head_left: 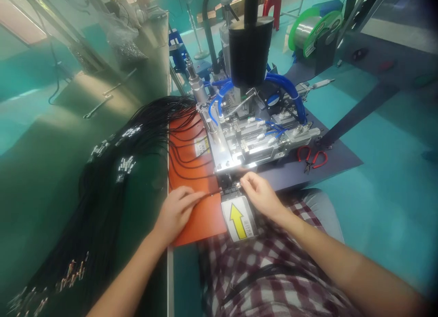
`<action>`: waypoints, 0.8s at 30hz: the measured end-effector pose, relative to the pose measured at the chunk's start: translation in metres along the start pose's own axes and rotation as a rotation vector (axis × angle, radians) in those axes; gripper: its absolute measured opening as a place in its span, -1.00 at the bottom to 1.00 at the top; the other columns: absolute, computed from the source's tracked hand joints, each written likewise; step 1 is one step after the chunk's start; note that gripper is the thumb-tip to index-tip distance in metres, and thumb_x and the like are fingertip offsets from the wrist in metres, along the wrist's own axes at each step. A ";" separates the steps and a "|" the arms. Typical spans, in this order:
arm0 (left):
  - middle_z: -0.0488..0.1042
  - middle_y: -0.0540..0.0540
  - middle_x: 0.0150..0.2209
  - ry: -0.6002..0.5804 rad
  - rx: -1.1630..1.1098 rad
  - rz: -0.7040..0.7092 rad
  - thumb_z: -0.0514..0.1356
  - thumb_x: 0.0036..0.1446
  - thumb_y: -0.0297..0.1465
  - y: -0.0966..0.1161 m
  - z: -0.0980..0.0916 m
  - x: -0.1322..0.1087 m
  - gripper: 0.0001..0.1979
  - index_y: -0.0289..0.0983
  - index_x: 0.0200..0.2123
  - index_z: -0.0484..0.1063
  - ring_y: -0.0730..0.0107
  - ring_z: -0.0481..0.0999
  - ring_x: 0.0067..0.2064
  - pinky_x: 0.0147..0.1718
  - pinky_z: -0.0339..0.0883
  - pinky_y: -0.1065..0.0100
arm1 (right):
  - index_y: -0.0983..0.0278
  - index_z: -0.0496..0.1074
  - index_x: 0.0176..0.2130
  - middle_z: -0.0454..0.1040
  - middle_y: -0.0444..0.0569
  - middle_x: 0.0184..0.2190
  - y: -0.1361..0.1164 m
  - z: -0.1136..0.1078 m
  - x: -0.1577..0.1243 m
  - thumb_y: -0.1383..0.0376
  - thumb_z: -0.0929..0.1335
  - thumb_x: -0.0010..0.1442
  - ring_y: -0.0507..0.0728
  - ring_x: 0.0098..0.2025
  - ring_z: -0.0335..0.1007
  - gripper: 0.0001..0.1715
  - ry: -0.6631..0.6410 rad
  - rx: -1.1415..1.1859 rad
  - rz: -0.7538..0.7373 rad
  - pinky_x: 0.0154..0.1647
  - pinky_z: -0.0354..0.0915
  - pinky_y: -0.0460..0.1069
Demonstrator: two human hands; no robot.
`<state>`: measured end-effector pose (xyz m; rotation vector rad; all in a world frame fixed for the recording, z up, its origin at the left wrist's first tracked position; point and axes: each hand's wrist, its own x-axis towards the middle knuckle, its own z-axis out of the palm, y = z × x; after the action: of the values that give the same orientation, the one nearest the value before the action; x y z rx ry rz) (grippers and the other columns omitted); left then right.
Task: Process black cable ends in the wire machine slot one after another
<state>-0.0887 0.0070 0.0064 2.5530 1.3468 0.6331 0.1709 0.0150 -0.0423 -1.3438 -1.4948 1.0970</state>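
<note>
A red stool [273, 0] stands on teal floor [386, 207]

Black cables [145, 115], orange plate [205, 223], yellow arrow [238, 220] on white label [251, 211], checked cloth [270, 285] (maroon and white), perhaps dark-green tabletop [147, 189]

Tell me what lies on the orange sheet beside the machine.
Several black cables run across the orange sheet, and a yellow-and-white label shows on it. The left hand covers part of its left edge; whatever is under that hand cannot be seen.

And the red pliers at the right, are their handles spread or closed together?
Spread: the pliers lie on the grey surface with their red handles clearly apart. The tips are too small to judge.
</note>
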 end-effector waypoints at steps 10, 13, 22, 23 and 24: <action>0.49 -0.06 -0.42 0.000 0.287 0.100 -0.02 0.25 -0.56 -0.010 -0.011 -0.021 -0.68 -0.25 -0.16 0.51 0.44 0.44 -0.44 -0.47 0.30 0.44 | 0.21 0.16 -0.44 0.17 -0.20 -0.54 0.002 0.000 -0.001 0.18 0.20 0.30 0.04 -0.46 0.13 -0.72 -0.021 0.015 0.020 -0.38 0.16 -0.04; 0.50 -0.04 -0.43 0.038 0.380 0.136 -0.03 0.21 -0.62 -0.008 -0.008 -0.025 -0.60 -0.20 -0.06 0.49 0.44 0.41 -0.45 -0.45 0.24 0.41 | 0.21 0.15 -0.44 0.16 -0.20 -0.54 0.002 0.000 -0.001 0.18 0.19 0.30 0.04 -0.47 0.12 -0.72 -0.019 0.005 0.020 -0.40 0.14 -0.04; 0.55 -0.10 -0.28 0.106 0.625 0.203 -0.01 0.17 -0.68 0.008 -0.002 -0.025 -0.62 -0.26 -0.10 0.48 0.28 0.47 -0.24 -0.20 0.28 0.23 | 0.21 0.16 -0.47 0.18 -0.19 -0.56 -0.006 -0.002 -0.002 0.22 0.22 0.27 0.03 -0.51 0.06 -0.72 0.022 -0.093 0.001 -0.44 0.03 -0.04; 0.56 -0.13 -0.24 0.110 0.641 0.174 0.00 0.17 -0.68 0.012 0.001 -0.026 -0.63 -0.28 -0.08 0.47 0.24 0.47 -0.22 -0.21 0.28 0.22 | 0.21 0.15 -0.48 0.18 -0.18 -0.56 -0.009 -0.002 -0.002 0.23 0.24 0.25 0.04 -0.51 0.05 -0.72 0.039 -0.112 0.001 -0.43 0.01 -0.03; 0.55 -0.16 -0.21 0.111 0.643 0.148 0.00 0.17 -0.68 0.015 0.004 -0.028 -0.63 -0.31 -0.06 0.46 0.22 0.46 -0.21 -0.23 0.28 0.22 | 0.21 0.15 -0.49 0.17 -0.18 -0.56 -0.011 -0.003 -0.002 0.24 0.25 0.24 0.04 -0.50 0.03 -0.72 0.052 -0.126 0.004 -0.42 -0.01 -0.03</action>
<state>-0.0897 -0.0249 0.0007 3.1816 1.6162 0.4124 0.1709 0.0125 -0.0313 -1.4510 -1.5455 0.9760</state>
